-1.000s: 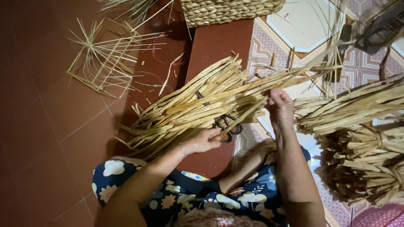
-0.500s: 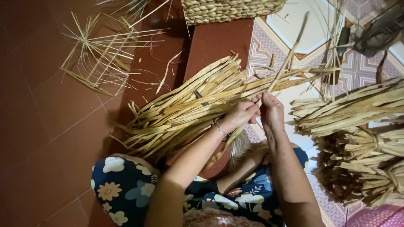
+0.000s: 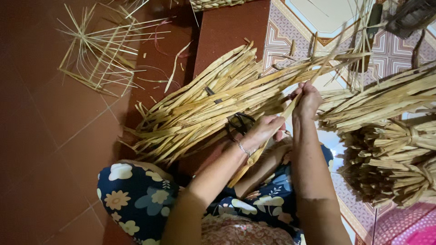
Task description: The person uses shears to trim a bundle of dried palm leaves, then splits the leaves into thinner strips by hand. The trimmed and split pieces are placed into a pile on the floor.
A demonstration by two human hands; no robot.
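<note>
Head view shows the left hand (image 3: 265,129) and the right hand (image 3: 308,99) both closed around one long dry strip (image 3: 290,108); the strip runs between the fingers of both hands, slanting up past the right hand; below the left wrist it dips out of sight; black scissors (image 3: 239,122) lie on the straw pile (image 3: 200,109), partly covered.

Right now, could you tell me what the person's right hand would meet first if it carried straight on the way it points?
The right hand, gripping a long dry leaf strip, points up and away from the body. Straight on, it would probably first meet the loose strips fanned over the patterned floor tiles, though depth is unclear.
</note>
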